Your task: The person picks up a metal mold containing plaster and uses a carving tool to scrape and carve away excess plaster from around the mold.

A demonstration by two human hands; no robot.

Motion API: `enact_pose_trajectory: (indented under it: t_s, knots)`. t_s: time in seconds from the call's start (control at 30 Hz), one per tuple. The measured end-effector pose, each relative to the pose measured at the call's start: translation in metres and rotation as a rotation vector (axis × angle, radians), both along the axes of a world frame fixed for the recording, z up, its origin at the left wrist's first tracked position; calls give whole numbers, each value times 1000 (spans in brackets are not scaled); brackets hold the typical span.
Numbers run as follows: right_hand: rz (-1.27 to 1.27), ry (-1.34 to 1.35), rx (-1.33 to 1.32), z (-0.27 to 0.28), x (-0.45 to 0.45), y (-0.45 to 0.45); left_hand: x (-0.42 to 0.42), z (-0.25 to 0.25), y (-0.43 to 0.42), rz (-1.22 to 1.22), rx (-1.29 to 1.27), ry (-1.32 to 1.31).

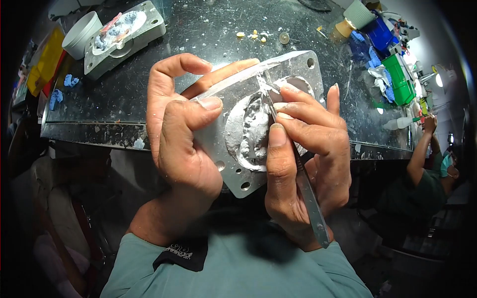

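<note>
My left hand (181, 116) grips the left edge of a metal dental flask half (211, 131), with the thumb on its face and fingers behind. The flask is tilted above the front edge of the bench. Set in it is white plaster (236, 131) with a curved row of tooth-shaped hollows. My right hand (310, 144) is closed in a pen grip on a flat metal scalpel (309, 198), its handle pointing down toward my wrist. The scalpel's tip is near the plaster at the flask's upper edge; whether it touches, I cannot tell.
Another flask half (124, 35) with plaster and pink material lies at the back left, beside a white tub (82, 35). Yellowish bits (255, 36) are scattered on the dark bench (198, 30). Green bins (399, 79) stand right. A masked person (422, 174) sits far right.
</note>
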State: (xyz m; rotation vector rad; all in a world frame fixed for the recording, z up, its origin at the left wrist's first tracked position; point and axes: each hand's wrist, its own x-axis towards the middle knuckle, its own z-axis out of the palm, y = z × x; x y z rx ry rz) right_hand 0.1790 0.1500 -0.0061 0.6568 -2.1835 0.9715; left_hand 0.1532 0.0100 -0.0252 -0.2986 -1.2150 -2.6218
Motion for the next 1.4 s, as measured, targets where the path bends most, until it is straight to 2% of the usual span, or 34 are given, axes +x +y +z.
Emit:
enact_pose_trajectory:
  t_s: [0.17,0.3,0.43,0.63,0.83,1.0,1.3,1.4]
  knots:
    - [33,-11,-25,1,-2,1,0,-9,-8,-11,-95,67]
    - [108,38,-42,-7,-6,6,-1,-4,-5,-84,25,36]
    - [170,1,-192,-12,-4,8,-4,-7,-4,-97,34,45]
    - [123,21,-136,-9,-3,4,-2,-5,0,5,-100,61]
    - [24,29,-20,1,2,1,0,-5,-1,-52,11,27]
    - [-12,10,50,9,3,0,3,-5,0,-23,-17,37]
    - [186,29,-257,-13,-3,5,0,-4,0,11,-91,51]
    - [150,30,-238,-10,-3,4,1,-1,1,9,-41,19]
